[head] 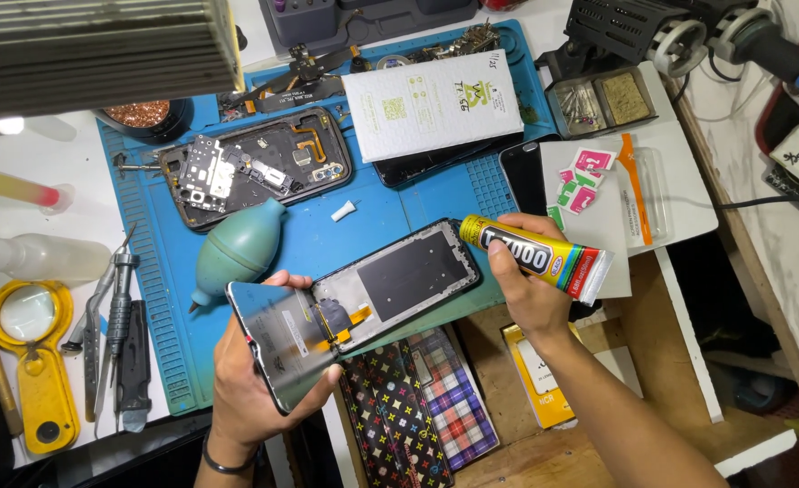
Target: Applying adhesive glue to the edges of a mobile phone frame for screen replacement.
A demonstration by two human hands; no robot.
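Left hand (pixel 264 380): we had our grip wrapped around the lower end of the detached screen panel (pixel 282 339), thumb over one long edge and fingers curled under the other, holding it tilted above the near edge of the bench (pixel 38 136).
Screen panel: its orange flex ribbon (pixel 350 323) ran over to the phone frame (pixel 408 280), so the two were joined at that seam.
Right hand (pixel 521 271): we pinched the yellow glue tube (pixel 535 256) in a narrow grip near its front end, with the crimped tail pointing away to our right.
Key relation: the tube's long axis ran left to right, tilted slightly down toward the tail, and its front end sat just beside the right-hand corner of the frame. The frame lay to the left of that grip, and our right hand was the nearer one to it. We could not tell whether the tip touched the frame.
Blue mat (pixel 372 226): the frame lay on it, long axis slanting up to the right.
Beyond the hands: a green dust blower (pixel 237 248) lay just left of the panel, and tweezers and a screwdriver (pixel 115 316) lay well apart on the left.
Farther back: an opened phone body (pixel 255 167) showed its circuit board, with a white box (pixel 431 104) beside it.
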